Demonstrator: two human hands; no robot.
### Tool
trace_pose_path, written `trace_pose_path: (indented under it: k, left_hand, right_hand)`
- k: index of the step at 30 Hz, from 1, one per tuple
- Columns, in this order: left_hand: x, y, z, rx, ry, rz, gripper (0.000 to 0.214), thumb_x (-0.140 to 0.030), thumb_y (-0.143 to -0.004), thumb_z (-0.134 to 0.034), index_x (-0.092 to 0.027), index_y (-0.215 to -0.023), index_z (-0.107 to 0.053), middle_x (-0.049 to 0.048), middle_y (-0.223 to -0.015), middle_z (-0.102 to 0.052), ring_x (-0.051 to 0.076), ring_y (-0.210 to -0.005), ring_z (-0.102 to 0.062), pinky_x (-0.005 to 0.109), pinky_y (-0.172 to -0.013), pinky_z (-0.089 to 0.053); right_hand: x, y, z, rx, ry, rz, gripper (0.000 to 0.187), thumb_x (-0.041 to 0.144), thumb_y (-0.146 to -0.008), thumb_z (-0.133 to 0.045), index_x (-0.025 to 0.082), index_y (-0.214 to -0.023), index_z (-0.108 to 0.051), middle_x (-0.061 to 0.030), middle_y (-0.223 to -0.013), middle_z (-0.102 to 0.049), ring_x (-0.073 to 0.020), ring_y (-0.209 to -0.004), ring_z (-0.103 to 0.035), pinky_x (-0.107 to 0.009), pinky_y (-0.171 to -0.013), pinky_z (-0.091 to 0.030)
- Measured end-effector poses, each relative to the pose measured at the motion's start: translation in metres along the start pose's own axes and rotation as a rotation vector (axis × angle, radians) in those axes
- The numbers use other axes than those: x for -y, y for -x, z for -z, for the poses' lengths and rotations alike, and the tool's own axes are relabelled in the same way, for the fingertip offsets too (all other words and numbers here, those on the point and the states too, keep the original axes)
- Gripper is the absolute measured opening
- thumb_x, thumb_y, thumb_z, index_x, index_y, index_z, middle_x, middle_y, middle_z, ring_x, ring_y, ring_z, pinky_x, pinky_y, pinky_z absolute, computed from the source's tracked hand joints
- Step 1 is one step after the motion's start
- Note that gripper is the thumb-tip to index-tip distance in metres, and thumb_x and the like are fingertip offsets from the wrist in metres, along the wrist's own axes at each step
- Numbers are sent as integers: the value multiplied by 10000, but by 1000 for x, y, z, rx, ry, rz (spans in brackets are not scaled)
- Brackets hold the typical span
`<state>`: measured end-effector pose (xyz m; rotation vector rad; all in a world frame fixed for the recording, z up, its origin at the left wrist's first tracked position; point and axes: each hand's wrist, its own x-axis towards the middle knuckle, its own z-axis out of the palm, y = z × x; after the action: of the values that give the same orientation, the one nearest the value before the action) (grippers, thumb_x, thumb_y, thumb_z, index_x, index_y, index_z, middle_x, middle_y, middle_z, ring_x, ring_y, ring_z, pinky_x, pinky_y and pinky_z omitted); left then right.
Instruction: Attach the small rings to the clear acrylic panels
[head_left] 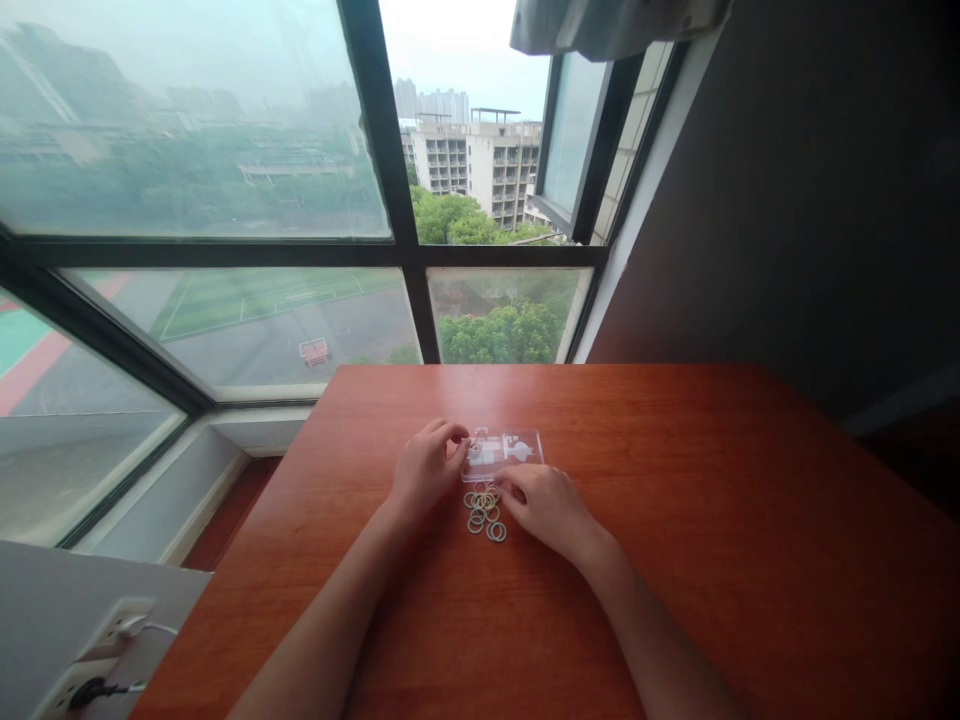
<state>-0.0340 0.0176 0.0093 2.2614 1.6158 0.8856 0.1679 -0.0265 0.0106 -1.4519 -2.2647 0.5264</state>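
A small clear plastic card [507,450] with white print lies flat on the wooden table [675,520]. Just in front of it sits a loose heap of several small metal rings [484,510]. My left hand [424,468] rests at the card's left edge, fingers curled and pinched together at its corner; what they pinch is too small to make out. My right hand [546,505] lies on the table beside the rings, fingers bent, fingertips touching the card's near edge and the ring heap.
The table stands against a large dark-framed window [390,250] and a dark wall [810,200] on the right. At lower left a white power strip [97,650] with a plugged cable lies on a grey ledge.
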Motion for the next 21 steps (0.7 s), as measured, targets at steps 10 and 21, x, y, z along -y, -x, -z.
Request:
trace_pose_path:
  k: [10,21]
  left_hand:
    - [2,0,1,6,7,-2,141,-241,-849,-522,-191,-832,-654,12,-780,-594,126,-645,-506,247,-607,-371]
    - [-2,0,2,27,18,-27,140,-237,-855,-525,-189,-837,-655,16,-784,-615,124,-641,-526,239,-595,-379]
  right_hand:
    - [0,3,-2,117,60,-26,178,201,-840,-557,267,-943,-685,0,-807,-715,-149,-745,-635,-224,-601,-312]
    - [-9,2,1,116,-42,-53,93,248,-839,-605,229,-789,-681,20,-702,-679,-109,-620,-573,-208,-550,-289]
